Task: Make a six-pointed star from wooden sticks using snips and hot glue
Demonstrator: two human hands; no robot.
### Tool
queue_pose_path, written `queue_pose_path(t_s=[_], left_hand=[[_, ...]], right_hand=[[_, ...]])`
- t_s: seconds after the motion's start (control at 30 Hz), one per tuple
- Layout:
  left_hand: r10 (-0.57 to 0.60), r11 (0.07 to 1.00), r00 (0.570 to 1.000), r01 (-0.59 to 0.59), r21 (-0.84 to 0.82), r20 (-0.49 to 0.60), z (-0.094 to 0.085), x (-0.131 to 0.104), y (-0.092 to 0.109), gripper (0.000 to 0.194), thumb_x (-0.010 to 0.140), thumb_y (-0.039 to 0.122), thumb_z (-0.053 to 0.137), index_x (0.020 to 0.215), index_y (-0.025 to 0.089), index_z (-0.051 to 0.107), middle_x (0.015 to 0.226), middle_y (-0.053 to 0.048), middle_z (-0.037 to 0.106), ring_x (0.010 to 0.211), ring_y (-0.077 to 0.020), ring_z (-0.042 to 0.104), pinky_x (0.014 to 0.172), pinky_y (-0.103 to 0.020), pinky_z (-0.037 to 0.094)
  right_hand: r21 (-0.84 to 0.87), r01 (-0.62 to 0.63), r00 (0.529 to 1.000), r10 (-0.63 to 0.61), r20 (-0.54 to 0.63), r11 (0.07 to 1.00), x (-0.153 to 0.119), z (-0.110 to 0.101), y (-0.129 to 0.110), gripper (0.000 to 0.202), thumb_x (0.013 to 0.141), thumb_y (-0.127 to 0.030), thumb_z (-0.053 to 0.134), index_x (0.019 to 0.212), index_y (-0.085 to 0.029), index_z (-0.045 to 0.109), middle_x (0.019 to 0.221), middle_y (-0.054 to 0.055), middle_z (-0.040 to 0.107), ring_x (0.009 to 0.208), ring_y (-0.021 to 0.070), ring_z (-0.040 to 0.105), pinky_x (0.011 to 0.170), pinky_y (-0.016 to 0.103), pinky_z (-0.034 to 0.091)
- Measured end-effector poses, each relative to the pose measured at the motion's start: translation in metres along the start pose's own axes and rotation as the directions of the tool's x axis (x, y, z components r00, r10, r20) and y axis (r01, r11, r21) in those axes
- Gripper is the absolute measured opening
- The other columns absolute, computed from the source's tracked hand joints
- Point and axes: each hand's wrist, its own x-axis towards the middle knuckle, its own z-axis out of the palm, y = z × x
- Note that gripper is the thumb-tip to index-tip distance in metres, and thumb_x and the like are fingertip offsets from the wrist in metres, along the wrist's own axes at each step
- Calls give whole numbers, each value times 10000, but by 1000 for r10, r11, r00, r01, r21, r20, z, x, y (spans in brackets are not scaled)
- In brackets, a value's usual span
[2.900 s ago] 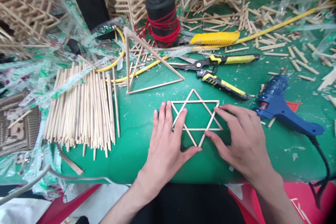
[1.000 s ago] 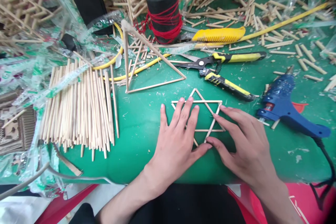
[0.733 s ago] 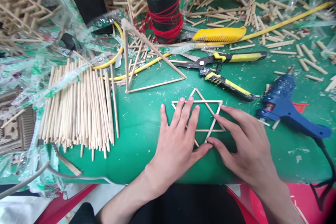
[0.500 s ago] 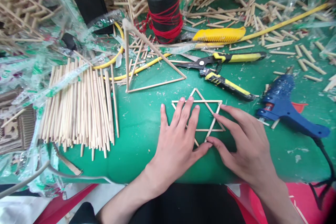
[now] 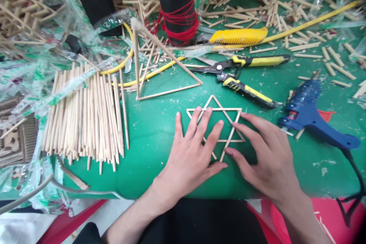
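Observation:
A six-pointed star of thin wooden sticks (image 5: 228, 141) lies flat on the green tabletop, formed by two overlapping triangles. My left hand (image 5: 193, 152) rests across the star's left side, fingers spread and flat, covering part of its sticks. Its thumb reaches toward the gap at the bottom point, where two stick ends stand apart. From the right, my right hand (image 5: 265, 152) touches the slanting right-hand stick with its thumb and fingertips. Those fingers are apart and bent, not wrapped around the stick.
A stack of wooden sticks (image 5: 85, 118) lies at left. Behind the star are a stick triangle frame (image 5: 168, 92), yellow-black pruning shears (image 5: 254, 61), a yellow cutter (image 5: 238, 36) and a black spool with red string (image 5: 178, 11). A blue glue gun (image 5: 311, 116) lies right, its cord trailing down.
My left thumb has moved down off the bottom of the star, and the left index finger has shifted right. The slanting stick's lower end now shows, apart from its neighbour. The right hand has barely moved.

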Motion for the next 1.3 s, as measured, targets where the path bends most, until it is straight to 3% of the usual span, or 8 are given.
queue_pose_path(t_s=[0.43,0.77,1.3], left_hand=[[5,1000,1000,-5,-2,5,2,0,-1,706,957,551,615,1534,186,433,1670,-262,285,1587,-442,183,1181,-801,160],[7,1000,1000,-7,-23,18,0,2,1,593,935,507,678,1480,339,518,1685,-257,234,1587,-460,147,1158,-819,159],[-7,1000,1000,7,-18,21,-1,2,3,652,928,495,690,1515,305,480,1678,-263,253,1588,-448,159,1171,-809,155]], right_hand=[[13,-15,1000,15,-2,1000,0,0,0,489,906,-324,721,1352,-179,584,1425,171,623,1277,347,610,1023,473,491],[33,-25,999,26,-22,999,1,1,0,482,898,-304,716,1351,-196,590,1412,163,636,1272,346,617,1017,489,505],[22,-12,999,12,-30,1000,2,1,-1,464,889,-301,737,1317,-168,614,1386,168,650,1255,349,623,1030,499,505]])
